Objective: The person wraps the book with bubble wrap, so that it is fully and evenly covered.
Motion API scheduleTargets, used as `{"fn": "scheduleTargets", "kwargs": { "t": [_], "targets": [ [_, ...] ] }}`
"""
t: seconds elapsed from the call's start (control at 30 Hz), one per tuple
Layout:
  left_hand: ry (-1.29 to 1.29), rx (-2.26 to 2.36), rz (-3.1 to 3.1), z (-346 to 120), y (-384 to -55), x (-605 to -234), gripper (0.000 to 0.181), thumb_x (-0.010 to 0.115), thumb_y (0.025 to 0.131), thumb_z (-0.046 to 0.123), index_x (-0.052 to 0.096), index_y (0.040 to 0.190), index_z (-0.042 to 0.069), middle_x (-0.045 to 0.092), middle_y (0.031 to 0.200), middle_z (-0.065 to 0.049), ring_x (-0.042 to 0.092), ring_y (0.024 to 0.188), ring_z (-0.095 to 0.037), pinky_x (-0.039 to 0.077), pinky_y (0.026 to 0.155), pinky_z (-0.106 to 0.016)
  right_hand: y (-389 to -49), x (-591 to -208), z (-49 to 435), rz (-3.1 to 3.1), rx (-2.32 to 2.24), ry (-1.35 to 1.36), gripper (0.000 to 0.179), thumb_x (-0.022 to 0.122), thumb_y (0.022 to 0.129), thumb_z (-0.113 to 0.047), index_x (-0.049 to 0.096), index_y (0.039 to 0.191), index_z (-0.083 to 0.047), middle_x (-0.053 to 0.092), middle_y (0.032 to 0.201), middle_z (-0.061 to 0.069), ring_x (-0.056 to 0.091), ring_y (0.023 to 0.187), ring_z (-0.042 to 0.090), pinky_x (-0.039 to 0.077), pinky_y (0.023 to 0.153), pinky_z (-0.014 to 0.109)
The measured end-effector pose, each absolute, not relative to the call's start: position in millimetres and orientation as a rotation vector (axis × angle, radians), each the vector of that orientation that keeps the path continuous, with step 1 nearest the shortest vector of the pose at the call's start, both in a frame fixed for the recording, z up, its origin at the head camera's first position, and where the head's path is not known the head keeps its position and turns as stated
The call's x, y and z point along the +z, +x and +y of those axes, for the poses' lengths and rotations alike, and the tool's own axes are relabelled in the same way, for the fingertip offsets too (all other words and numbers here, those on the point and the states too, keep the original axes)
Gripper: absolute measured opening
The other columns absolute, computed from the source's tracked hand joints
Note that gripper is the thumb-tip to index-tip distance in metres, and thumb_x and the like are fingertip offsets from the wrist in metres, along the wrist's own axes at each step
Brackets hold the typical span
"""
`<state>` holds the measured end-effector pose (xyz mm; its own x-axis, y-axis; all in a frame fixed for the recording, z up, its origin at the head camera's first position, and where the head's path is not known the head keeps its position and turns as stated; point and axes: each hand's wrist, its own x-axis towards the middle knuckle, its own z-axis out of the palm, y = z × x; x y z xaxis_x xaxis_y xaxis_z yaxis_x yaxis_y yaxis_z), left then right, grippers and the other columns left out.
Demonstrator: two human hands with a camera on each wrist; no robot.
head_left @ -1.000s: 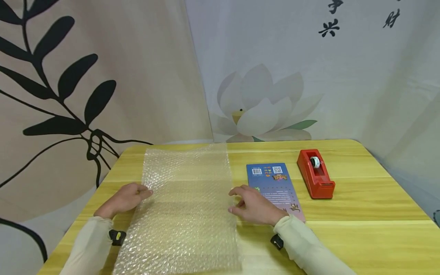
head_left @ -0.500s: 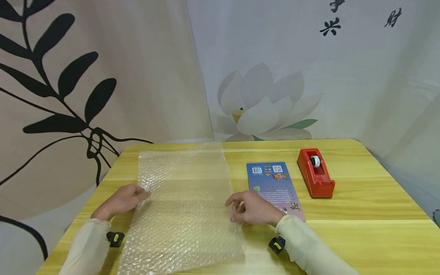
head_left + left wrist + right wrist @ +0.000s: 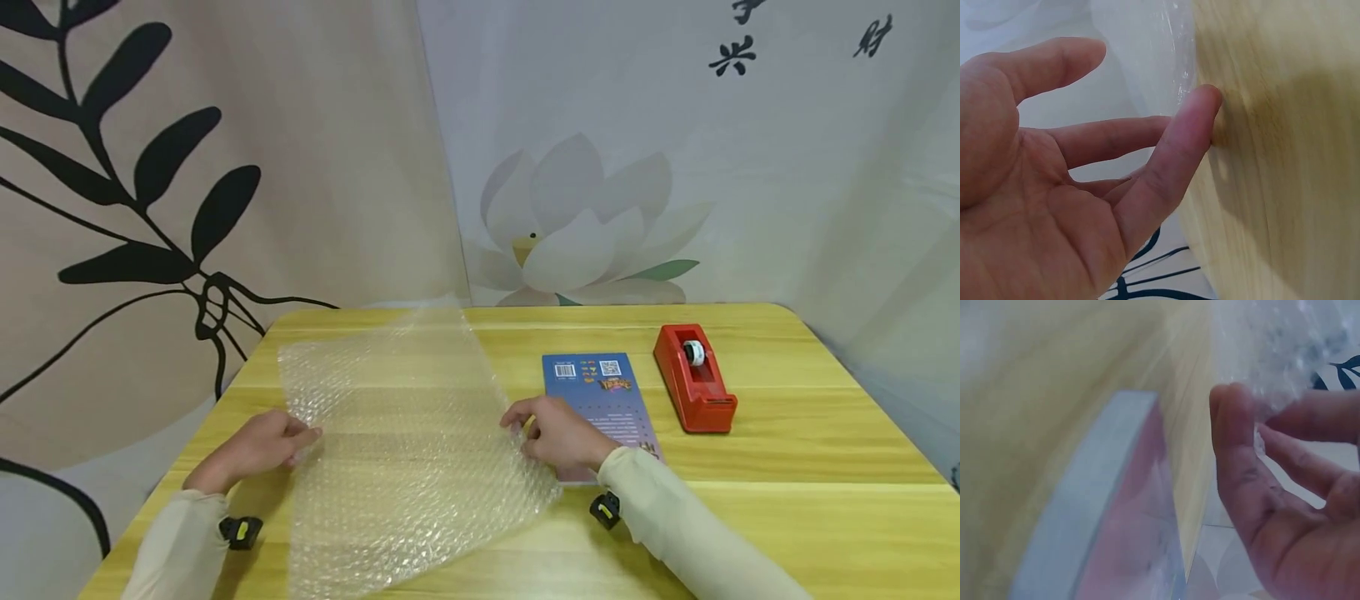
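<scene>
Bubble wrap (image 3: 405, 442), clear, dimpled, glossy, left of frame centre; lower edge slanting up rightward. Pinched at right edge by right hand (image 3: 561, 433); at left edge, loosely spread left hand (image 3: 255, 450). Yellow table (image 3: 817, 483) wide at right; beyond right hand, blue book (image 3: 600, 396), then red tape dispenser (image 3: 701, 396).

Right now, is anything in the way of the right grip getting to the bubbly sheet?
Nothing I can see. The right grip holds the bubble wrap by its right edge. The blue book shows behind that grip in the head view, not between them.
</scene>
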<state>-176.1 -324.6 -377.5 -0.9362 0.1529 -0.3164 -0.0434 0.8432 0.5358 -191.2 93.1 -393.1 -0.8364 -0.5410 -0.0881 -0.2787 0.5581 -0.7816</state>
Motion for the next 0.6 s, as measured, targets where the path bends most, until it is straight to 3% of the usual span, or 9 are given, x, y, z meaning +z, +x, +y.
{"fn": "scheduleTargets", "kwargs": {
  "t": [0.3, 0.47, 0.6],
  "targets": [
    [0.071, 0.758, 2.663, -326, -170, -375, 0.043, 0.051, 0.105, 0.033, 0.053, 0.068, 0.012, 0.042, 0.054, 0.005, 0.031, 0.051, -0.009, 0.029, 0.048, -0.021, -204, -393, 91, 2.564, -1.080, -0.628, 0.044, 0.059, 0.079, 0.015, 0.071, 0.117, -0.003, 0.069, 0.107, 0.011, 0.064, 0.079, 0.016, 0.054, 0.062, 0.023],
    [0.079, 0.720, 2.676, -328, -165, -373, 0.044, 0.050, 0.105, 0.036, 0.057, 0.069, 0.010, 0.047, 0.056, 0.003, 0.034, 0.051, -0.010, 0.030, 0.049, -0.023, -211, -390, 89, 2.578, -1.053, -0.609, 0.048, 0.054, 0.076, 0.017, 0.072, 0.115, -0.004, 0.069, 0.107, 0.011, 0.061, 0.079, 0.016, 0.050, 0.060, 0.023],
    [0.086, 0.692, 2.685, -328, -162, -373, 0.046, 0.051, 0.105, 0.036, 0.055, 0.066, 0.011, 0.048, 0.056, 0.003, 0.034, 0.051, -0.010, 0.031, 0.049, -0.023, -218, -388, 89, 2.593, -1.009, -0.620, 0.051, 0.051, 0.075, 0.020, 0.072, 0.115, -0.004, 0.071, 0.110, 0.011, 0.062, 0.088, 0.017, 0.053, 0.068, 0.025]
  ]
}}
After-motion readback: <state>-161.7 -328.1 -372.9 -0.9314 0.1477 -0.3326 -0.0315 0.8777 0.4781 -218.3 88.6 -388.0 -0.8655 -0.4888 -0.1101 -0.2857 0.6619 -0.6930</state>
